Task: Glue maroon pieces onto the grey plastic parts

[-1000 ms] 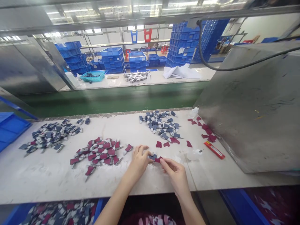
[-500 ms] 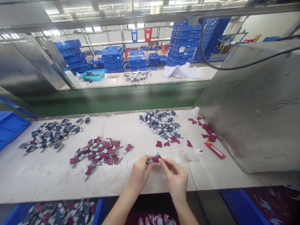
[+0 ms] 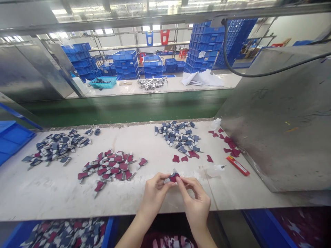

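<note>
Sitting leftmost are mostly blue-grey pieces [image 3: 54, 146], then a maroon-faced pile [image 3: 114, 170]; left hand [image 3: 152, 194] and right hand [image 3: 198, 201] clamp one maroon-faced piece [image 3: 174, 177] between fingertips above the worktop [image 3: 57, 198]; rightward, blue-grey parts [image 3: 184, 138] and maroon patches [image 3: 176, 158] lie unjoined.

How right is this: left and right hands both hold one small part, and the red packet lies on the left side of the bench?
Wrong side: in the head view the red packet lies on the right side of the bench. Left hand and right hand do both hold one small part.
</note>
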The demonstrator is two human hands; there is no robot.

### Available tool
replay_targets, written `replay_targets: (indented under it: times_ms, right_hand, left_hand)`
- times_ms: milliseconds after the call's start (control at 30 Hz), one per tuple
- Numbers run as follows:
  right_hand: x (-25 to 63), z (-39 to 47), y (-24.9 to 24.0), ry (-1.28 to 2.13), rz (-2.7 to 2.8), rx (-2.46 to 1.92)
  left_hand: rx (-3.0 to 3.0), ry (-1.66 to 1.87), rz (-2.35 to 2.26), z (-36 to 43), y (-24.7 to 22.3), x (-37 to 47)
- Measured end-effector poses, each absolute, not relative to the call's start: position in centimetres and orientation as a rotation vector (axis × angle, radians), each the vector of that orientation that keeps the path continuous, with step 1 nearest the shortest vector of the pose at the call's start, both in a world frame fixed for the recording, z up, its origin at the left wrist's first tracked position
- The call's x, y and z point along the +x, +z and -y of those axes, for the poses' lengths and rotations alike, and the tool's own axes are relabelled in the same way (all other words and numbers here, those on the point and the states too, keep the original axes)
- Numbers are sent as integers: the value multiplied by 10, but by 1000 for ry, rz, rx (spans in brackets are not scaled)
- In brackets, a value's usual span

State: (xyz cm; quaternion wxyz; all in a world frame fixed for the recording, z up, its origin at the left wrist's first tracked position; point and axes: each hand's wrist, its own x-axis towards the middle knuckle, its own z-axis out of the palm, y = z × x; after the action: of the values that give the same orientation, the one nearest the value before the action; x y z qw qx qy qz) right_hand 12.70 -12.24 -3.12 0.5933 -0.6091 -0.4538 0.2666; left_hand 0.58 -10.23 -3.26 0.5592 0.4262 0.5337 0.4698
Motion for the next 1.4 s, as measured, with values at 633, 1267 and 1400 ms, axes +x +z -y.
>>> replay_targets:
  times_ms: [633,1267,1400]
  right_hand:
    - [152,115,-27,1204,989,-1237]
    - [150,122,-22,1045,1182,-1034]
    - [148,124,-23,1010,1189,-979]
  left_hand:
    - [861,1147,-1201,114,-4,10]
    - [1051,1218,-1214,125,8,12]
    - [1068,1245,-1200,131,16,9]
